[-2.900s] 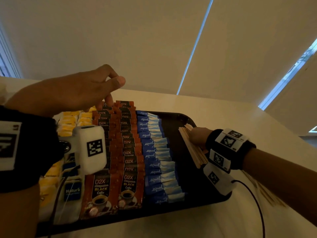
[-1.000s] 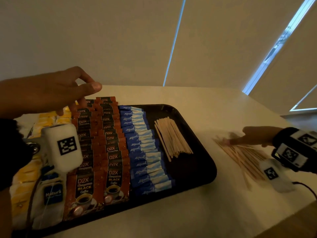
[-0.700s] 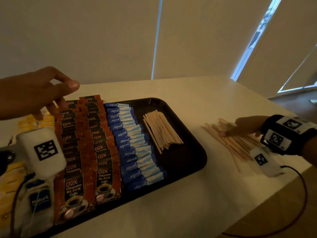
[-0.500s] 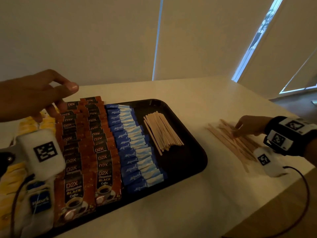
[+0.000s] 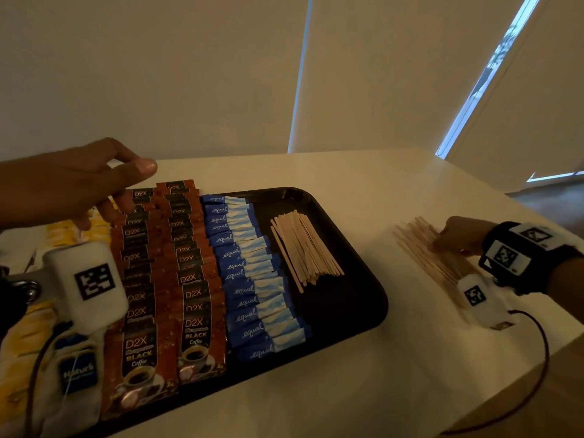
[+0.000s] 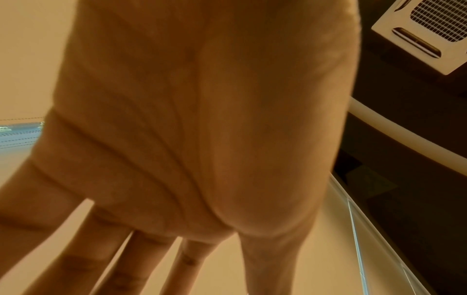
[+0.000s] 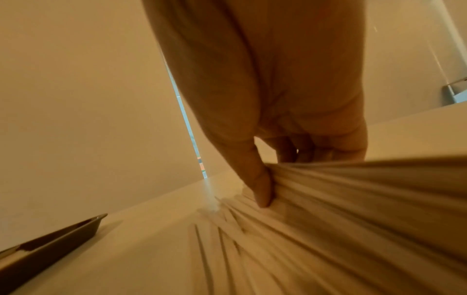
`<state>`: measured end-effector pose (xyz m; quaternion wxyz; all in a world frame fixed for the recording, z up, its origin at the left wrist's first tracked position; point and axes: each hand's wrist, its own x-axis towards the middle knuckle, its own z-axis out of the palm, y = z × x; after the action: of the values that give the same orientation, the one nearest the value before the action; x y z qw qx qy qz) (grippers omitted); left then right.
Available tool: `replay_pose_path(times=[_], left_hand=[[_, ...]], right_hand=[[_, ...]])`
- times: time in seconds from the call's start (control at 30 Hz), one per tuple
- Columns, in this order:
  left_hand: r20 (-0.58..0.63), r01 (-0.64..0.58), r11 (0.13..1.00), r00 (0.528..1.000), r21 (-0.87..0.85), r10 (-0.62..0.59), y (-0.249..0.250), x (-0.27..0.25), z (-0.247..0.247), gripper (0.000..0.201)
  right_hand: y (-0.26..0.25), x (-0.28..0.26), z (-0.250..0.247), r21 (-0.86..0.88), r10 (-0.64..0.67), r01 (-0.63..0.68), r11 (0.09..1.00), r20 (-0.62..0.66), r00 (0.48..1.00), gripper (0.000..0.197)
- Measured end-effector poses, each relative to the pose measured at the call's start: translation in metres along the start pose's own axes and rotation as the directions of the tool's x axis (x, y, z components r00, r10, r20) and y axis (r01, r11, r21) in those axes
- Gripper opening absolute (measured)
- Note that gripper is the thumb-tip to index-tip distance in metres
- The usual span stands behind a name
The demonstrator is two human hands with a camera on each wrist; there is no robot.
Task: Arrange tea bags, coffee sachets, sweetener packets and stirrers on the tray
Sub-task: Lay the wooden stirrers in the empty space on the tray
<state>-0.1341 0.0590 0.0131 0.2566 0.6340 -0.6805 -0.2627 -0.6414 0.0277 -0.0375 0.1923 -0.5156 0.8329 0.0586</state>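
right hand (image 5: 458, 233) pinching loose stirrers (image 5: 433, 257) on the surface (image 5: 363, 358), 3 o'clock of tray (image 5: 357, 298) | left hand (image 5: 79, 181) relaxed, empty, over coffee sachets (image 5: 164, 267) at 10 o'clock

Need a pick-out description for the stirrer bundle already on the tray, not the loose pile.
Start at the black tray on the white table. Left to right it holds brown coffee sachets, blue sweetener packets, then the stirrer bundle on bare tray floor. It lies untouched, unlike the loose stirrers off-tray, which the right hand grips.
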Motion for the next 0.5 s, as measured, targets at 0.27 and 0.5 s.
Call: replay_pose_path(times=[0.27, 0.5], left_hand=[[-0.004, -0.015, 1.000, 1.000, -0.008, 0.015, 0.002, -0.002, 0.003, 0.106], [0.004, 0.000, 1.000, 1.000, 0.000, 0.000, 0.001, -0.003, 0.001, 0.127]], right_hand=[[-0.024, -0.015, 0.012, -0.218, 0.003, 0.008, 0.976, 0.047, 0.999, 0.034], [-0.025, -0.006, 0.019, -0.104, -0.098, 0.091, 0.990, -0.068, 0.993, 0.034]])
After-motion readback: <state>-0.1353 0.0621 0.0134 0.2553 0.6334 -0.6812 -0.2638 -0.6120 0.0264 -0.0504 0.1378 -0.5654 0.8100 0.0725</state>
